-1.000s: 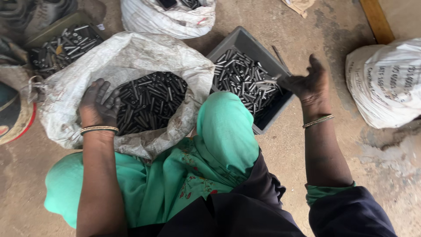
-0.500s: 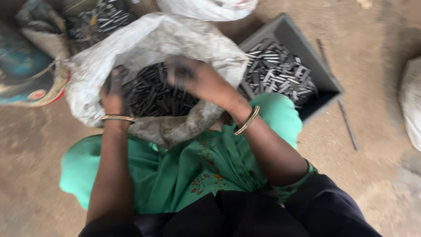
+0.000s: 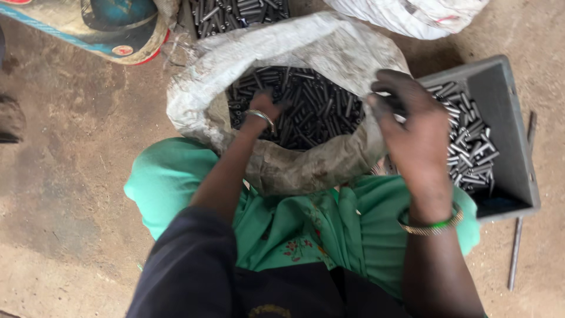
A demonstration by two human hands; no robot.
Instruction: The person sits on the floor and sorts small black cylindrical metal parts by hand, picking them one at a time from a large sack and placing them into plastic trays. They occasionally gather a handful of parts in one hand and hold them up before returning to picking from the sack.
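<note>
A white woven sack point(image 3: 212, 70) stands open between my knees, full of short dark metal pins point(image 3: 318, 109). My left hand point(image 3: 266, 109), with a thin bangle at the wrist, is down in the pile with its fingers curled into the pins. My right hand point(image 3: 412, 132) hovers over the sack's right rim, at the edge of a grey plastic bin point(image 3: 512, 147). Its back faces me and its fingers curl downward, hiding what is under them. Shinier pins point(image 3: 471, 147) lie in the bin.
A second container of pins point(image 3: 235, 12) sits behind the sack, with another white sack point(image 3: 412, 15) at the top right. A blue and red object point(image 3: 112, 26) lies top left. A thin metal rod point(image 3: 517, 253) lies on the dirt floor beside the bin. Green cloth point(image 3: 294, 229) covers my lap.
My right hand went from the bin into the sack and has now come back out to the sack's right rim. The left hand stayed in the pins. The view shifted.
</note>
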